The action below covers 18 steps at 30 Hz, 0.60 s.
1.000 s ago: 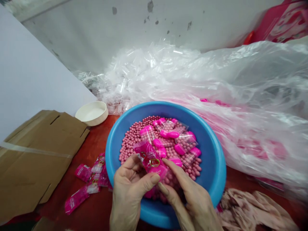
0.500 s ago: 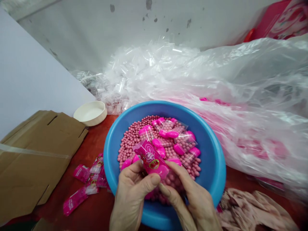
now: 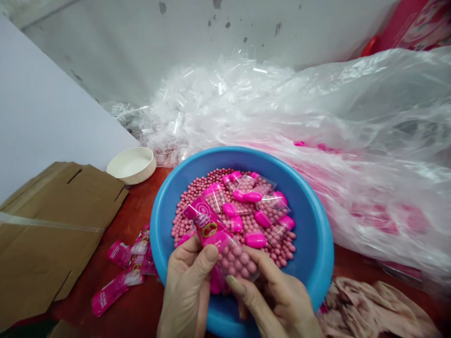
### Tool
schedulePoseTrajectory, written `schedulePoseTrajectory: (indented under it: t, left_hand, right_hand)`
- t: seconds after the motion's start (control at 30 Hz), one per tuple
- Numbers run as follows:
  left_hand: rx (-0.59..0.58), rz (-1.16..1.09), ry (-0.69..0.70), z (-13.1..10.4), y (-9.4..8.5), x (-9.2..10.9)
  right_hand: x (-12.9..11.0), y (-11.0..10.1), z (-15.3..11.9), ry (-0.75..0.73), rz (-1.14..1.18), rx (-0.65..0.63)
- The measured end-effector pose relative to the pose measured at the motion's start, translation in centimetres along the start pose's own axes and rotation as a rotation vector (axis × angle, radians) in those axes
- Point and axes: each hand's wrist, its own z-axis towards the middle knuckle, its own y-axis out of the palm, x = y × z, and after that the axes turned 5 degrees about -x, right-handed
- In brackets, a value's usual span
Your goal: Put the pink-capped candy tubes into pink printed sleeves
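Over the near side of a blue basin (image 3: pixel 160 206), both hands hold one clear candy container (image 3: pixel 237 260) full of pink balls, with a pink printed sleeve (image 3: pixel 204 218) covering part of it. My left hand (image 3: pixel 188 286) pinches the sleeve between thumb and fingers. My right hand (image 3: pixel 278 295) grips the bare clear end, its thumb underneath and fingers along the far side. Loose pink candy balls (image 3: pixel 192 195) fill the basin's bottom. On them lie several clear containers with bright pink caps (image 3: pixel 255 239). The container's underside is hidden by my hands.
Left of the basin lie several pink sleeved packs (image 3: pixel 111 293), flattened cardboard (image 3: pixel 59 225) and a white round lid (image 3: pixel 132 166). Behind is a heap of clear containers (image 3: pixel 197 103), with plastic bags (image 3: pixel 352 108) to the right. A crumpled cloth (image 3: pixel 373 310) lies near right.
The printed sleeve has tilted and shifted left and down with my left hand. More of the container's clear end with pink balls now shows between my hands.
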Motion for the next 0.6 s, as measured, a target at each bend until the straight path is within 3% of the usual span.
schedulePoseTrajectory:
  t: [0.17,0.4,0.6]
  left_hand:
    - [0.064,0.010,-0.004,-0.1,0.2,-0.1]
    - [-0.033,0.010,-0.050,0.0,0.2,0.1]
    - [-0.028,-0.033,0.002,-0.3,0.0,-0.1]
  right_hand:
    - [0.4,1.2,-0.3,-0.003,-0.084,0.104]
    - [1.2,2.4,-0.9,-0.124,-0.216,0.246]
    - [1.0,2.2,-0.6,-0.184,-0.236,0.194]
